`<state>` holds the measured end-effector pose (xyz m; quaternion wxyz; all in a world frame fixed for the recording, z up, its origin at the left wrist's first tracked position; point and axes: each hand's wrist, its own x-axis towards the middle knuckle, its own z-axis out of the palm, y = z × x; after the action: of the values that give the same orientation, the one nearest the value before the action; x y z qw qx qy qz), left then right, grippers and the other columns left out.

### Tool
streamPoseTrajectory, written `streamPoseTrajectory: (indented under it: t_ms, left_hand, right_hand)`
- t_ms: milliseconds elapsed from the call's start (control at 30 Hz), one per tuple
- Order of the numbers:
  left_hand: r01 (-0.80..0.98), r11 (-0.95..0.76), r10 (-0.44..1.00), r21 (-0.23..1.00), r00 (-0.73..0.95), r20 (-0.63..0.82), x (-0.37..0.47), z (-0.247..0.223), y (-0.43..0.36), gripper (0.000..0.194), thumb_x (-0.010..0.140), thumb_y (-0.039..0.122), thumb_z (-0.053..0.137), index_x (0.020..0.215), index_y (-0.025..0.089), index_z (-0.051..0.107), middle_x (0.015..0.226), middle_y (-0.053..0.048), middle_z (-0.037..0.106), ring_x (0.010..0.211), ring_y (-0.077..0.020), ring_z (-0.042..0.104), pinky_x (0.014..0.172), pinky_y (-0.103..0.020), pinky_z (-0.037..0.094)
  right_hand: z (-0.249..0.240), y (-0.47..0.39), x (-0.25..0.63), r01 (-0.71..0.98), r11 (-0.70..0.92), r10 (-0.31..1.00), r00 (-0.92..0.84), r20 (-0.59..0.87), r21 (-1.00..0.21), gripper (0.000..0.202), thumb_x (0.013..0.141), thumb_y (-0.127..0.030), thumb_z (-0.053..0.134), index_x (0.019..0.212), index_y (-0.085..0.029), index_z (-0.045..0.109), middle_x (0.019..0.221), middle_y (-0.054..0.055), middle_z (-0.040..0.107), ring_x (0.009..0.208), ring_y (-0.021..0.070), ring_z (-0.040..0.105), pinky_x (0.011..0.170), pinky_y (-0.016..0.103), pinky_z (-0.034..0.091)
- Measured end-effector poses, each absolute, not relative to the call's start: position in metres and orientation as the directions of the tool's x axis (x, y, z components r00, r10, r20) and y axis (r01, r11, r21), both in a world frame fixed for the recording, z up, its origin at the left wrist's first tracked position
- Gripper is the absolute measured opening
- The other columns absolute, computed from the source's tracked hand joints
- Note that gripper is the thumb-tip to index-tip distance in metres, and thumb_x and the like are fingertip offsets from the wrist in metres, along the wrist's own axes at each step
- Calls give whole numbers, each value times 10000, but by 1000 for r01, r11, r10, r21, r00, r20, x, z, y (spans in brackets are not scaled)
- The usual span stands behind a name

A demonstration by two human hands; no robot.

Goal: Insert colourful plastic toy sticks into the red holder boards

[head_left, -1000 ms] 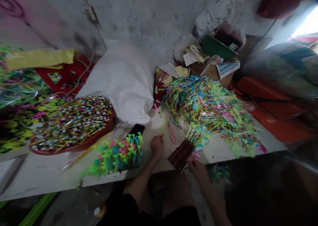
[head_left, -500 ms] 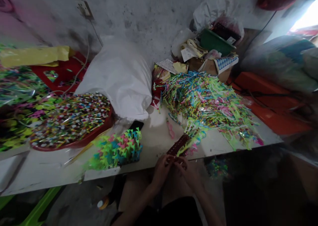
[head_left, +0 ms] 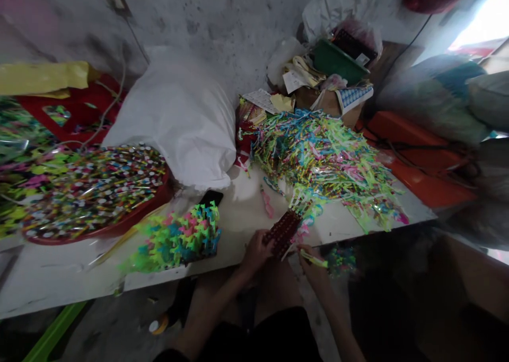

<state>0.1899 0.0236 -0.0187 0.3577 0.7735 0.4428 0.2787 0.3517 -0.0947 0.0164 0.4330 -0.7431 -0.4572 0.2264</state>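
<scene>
At table edge (head_left: 226,257), maroon block (head_left: 284,229) clamped in left hand (head_left: 257,250), yellow-green piece (head_left: 317,259) in right hand (head_left: 312,270)

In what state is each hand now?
Left hand: closed on the edge of the dark red rack.
Right hand: closed, holding a yellow-green piece.

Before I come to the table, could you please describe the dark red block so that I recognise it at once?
On the white table, find the heap of thin multicoloured pieces, right of the white sack. At its near side lies the dark red block, touched by the left hand. Dark, flat-topped, with rows of small marks, it differs from the bright, slender pieces nearby.
</scene>
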Motion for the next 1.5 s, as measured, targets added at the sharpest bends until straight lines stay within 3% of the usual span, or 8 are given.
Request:
streamPoseTrajectory:
  t_ms: [200,367,633,833,1000,1167,1333,1500]
  left_hand:
    - [698,-146,982,702,187,18,228,-19,103,390,834,311,499,1166,106,499,1150,-144,564,1043,-227,538,902,-345,407]
    - [794,-44,997,606,69,-17,254,-21,131,396,772,386,561,1004,70,614,1060,-208,591,1086,-333,489,936,-445,330]
    - [745,26,983,667,100,-151,241,-14,132,189,779,315,549,809,146,628,901,-123,670,940,-252,597,784,-319,413]
    - [564,88,945,821,213,-248,198,-2,82,156,847,323,448,949,208,473,845,-20,695,696,-126,645,563,-204,422]
    - [231,299,768,926,517,-377,153,8,30,536,747,526,542,1141,194,397,791,-26,690,603,-147,620,539,-240,443]
    - [314,177,567,933,742,-358,133,31,-5,411,765,504,503,944,147,600,855,-55,680,765,-173,611,706,-268,453]
    - [363,159,497,918,774,-392,138,35,-17,356,761,427,490,909,134,627,787,-28,651,698,-147,566,621,-227,417]
    - [363,198,491,910,767,-413,144,32,-16,433,766,499,482,939,133,638,766,-24,653,643,-129,539,586,-219,401]
  right_hand:
    - [18,-100,355,412,-319,899,416,-135,-854,295,741,-465,533,772,-205,668,774,50,700,739,235,636,689,339,495]
    - [13,-99,348,356,-391,855,481,-192,-849,278,731,-476,501,780,-228,617,688,27,674,641,214,625,628,330,498]
    - [26,-97,357,399,-396,875,438,-208,-827,305,769,-488,501,844,-234,651,735,14,686,657,181,633,650,288,498]
    - [21,-89,360,433,-354,893,419,-163,-829,328,773,-470,504,901,-220,672,848,24,710,754,188,649,741,299,508]
    - [17,-88,362,453,-288,906,415,-86,-844,272,774,-454,520,835,-243,681,859,19,721,835,205,660,756,306,520]
    - [24,-69,363,629,-364,923,344,-174,-687,196,791,-329,542,774,-201,689,766,54,716,721,201,660,643,274,487]
    - [41,-41,352,824,-423,896,319,-310,-377,148,808,-207,538,850,-165,673,815,92,702,758,184,642,620,229,407]
    - [50,-34,346,857,-403,893,293,-341,-320,157,822,-178,518,898,-163,655,824,78,691,774,170,626,631,220,379]
